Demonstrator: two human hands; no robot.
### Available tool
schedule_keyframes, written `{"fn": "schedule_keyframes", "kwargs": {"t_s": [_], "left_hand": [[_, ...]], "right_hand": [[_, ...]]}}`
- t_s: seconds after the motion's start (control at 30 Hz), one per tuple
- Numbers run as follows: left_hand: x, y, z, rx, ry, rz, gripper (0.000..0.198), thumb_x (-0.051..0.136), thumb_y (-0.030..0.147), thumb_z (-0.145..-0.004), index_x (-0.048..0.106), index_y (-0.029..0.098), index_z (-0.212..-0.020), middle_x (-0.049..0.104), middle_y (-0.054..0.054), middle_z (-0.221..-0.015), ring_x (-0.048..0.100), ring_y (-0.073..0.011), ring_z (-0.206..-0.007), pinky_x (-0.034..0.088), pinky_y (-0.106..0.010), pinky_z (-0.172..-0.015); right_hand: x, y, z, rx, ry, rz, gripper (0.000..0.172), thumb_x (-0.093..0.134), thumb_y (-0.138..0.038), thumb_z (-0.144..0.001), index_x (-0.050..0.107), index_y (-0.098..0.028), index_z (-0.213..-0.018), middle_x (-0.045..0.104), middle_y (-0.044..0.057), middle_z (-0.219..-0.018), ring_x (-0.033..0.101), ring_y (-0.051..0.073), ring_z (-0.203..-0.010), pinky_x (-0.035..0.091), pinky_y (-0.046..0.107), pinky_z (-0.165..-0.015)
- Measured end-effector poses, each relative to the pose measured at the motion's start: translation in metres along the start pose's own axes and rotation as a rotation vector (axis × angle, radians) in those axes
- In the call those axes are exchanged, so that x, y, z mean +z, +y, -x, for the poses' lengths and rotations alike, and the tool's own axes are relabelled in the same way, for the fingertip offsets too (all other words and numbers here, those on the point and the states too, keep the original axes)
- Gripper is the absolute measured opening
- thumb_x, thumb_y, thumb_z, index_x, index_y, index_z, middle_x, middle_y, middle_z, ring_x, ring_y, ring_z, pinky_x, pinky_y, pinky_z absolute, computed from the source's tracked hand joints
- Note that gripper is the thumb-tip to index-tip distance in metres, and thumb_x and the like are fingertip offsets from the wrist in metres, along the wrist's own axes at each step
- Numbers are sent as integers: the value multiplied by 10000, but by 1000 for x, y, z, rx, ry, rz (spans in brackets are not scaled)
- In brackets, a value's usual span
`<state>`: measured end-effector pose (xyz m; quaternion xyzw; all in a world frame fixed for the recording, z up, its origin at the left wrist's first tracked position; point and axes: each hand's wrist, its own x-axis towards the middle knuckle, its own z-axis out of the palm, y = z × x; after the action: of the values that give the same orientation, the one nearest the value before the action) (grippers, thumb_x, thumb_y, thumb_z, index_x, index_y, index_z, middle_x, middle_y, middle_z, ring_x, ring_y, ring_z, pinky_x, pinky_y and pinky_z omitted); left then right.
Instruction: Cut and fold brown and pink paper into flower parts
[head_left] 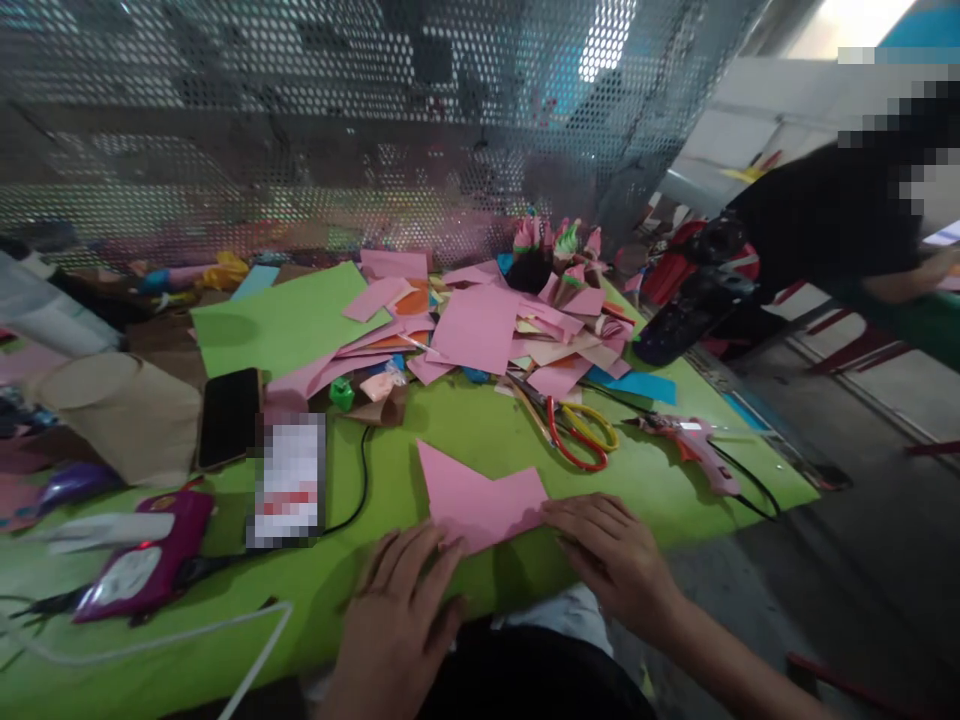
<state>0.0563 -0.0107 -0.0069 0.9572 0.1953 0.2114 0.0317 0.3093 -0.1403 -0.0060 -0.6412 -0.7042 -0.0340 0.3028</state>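
Note:
A folded pink paper piece (480, 502) lies on the green table cover (450, 430) near the front edge. My left hand (401, 610) lies flat with fingers stretched out, its fingertips touching the paper's lower left edge. My right hand (611, 550) rests flat on the table, fingers spread, pressing the paper's right corner. Neither hand grips anything.
Scissors (574, 430) with red and yellow handles and a pink glue gun (694, 445) lie behind the paper. A heap of pink paper sheets (480, 325), a phone (227, 415), a pink device (146, 565) and cables sit left. Another person (832, 215) is at right.

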Motion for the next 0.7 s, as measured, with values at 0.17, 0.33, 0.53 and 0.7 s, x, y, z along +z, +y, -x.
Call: {"fn": "schedule_keyframes", "kwargs": {"t_s": [0.17,0.33,0.53,0.7], "left_hand": [[13,7,-28,-66,-46,10,596,533,428,-933,406,208,-1472,546,-124,-1419,515,-284,-1268,418,-459,-1042],[26,8,-40,-179,-183,122,686,662,360,-849,402,216,-1466,577,-121,-1355,534,-294,-1203,416,-479,-1026],[35,5,-38,-228,-189,173,660,680,320,-844,430,237,-1448,640,-82,-1123,581,-262,-1008,481,-419,-890],[39,0,-31,-231,-138,193,717,672,245,-830,382,223,-1486,659,-73,-1058,602,-258,-953,487,-404,-884]], "right_hand": [[-11,10,-32,-17,49,84,269,519,-197,-960,643,-255,-1191,766,65,-1056,713,211,-969,532,373,-822],[-13,32,-67,-24,-13,211,240,508,-233,-965,657,-228,-1154,755,72,-1098,705,240,-992,516,400,-842],[-3,55,-120,24,-163,275,283,529,-213,-932,660,-217,-1183,735,86,-1163,696,257,-1005,516,415,-860],[1,61,-139,67,-239,245,298,530,-189,-911,685,-234,-1161,749,62,-1129,687,239,-1022,512,384,-890]]}}
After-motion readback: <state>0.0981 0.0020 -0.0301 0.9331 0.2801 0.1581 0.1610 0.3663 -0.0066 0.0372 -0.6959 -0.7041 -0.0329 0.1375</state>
